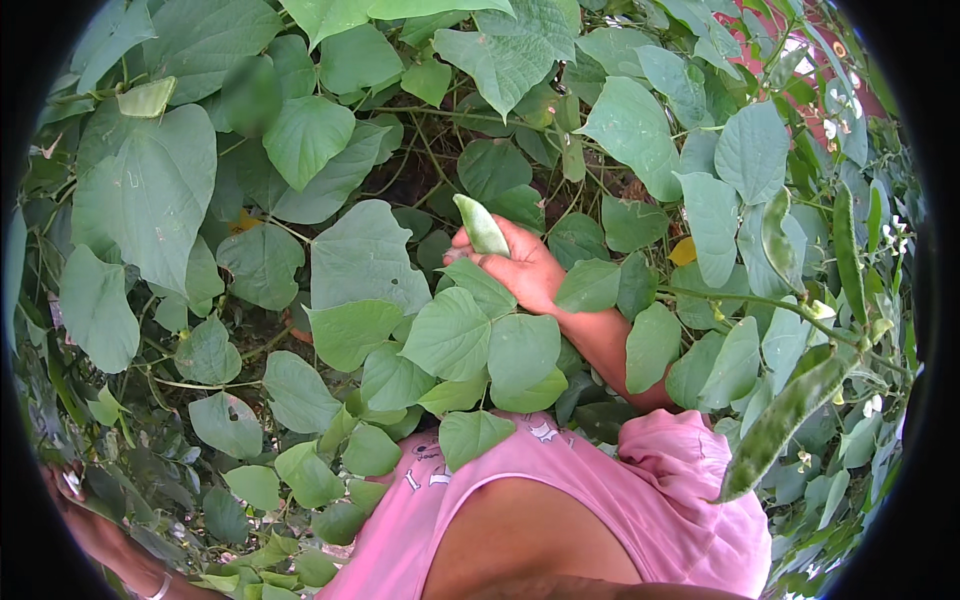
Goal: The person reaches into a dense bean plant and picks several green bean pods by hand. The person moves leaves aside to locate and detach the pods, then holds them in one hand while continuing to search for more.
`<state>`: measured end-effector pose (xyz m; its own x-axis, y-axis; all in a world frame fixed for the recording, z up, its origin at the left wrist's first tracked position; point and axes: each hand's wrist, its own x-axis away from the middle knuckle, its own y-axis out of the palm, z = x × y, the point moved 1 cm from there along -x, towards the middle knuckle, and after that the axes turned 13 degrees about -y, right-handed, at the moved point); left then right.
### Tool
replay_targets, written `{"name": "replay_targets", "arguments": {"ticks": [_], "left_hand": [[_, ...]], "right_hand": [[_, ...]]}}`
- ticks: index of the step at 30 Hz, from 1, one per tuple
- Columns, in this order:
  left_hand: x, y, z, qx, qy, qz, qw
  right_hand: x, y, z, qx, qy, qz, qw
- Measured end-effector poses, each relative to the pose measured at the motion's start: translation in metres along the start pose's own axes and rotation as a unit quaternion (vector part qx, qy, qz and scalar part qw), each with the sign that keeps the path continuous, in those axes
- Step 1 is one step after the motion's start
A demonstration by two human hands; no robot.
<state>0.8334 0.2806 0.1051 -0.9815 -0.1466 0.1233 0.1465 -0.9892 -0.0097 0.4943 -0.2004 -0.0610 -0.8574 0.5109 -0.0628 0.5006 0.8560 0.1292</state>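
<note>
In the middle of the leaves my right hand (525, 268) is closed on a flat, pale green bean pod (481, 226). The pod's tip points up and to the left out of my fingers. Leaves cover part of the wrist and forearm. Far to the lower left, at the dark rim, my left hand (66, 488) shows only in part among foliage, with a small whitish spot on it. Its fingers are too hidden to make out. A light band (160, 588) circles that wrist.
Broad bean leaves (362, 255) fill most of the view. Larger green pods (785, 425) hang from a stem at the right, near small white flowers (893, 236). Another pod (147, 97) lies among leaves at the upper left. Yellow leaves (684, 251) show behind.
</note>
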Motion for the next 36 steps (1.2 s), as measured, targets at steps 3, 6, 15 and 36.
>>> {"name": "replay_targets", "arguments": {"ticks": [3, 6, 15, 36], "left_hand": [[0.032, 0.008, 0.002, 0.054, -0.013, -0.035, 0.998], [0.076, 0.001, -0.001, 0.031, 0.002, -0.233, 0.972], [0.221, 0.237, -0.014, -0.005, 0.041, -0.457, 0.889], [0.213, 0.378, -0.166, -0.119, 0.05, -0.682, 0.72]], "right_hand": [[0.002, 0.005, -0.003, 0.015, -0.014, -0.022, 1.0], [0.001, 0.015, -0.013, -0.002, -0.041, -0.034, 0.999], [-0.004, 0.06, -0.077, 0.009, -0.16, -0.074, 0.984], [0.028, 0.038, -0.04, -0.266, 0.07, 0.02, 0.961]]}}
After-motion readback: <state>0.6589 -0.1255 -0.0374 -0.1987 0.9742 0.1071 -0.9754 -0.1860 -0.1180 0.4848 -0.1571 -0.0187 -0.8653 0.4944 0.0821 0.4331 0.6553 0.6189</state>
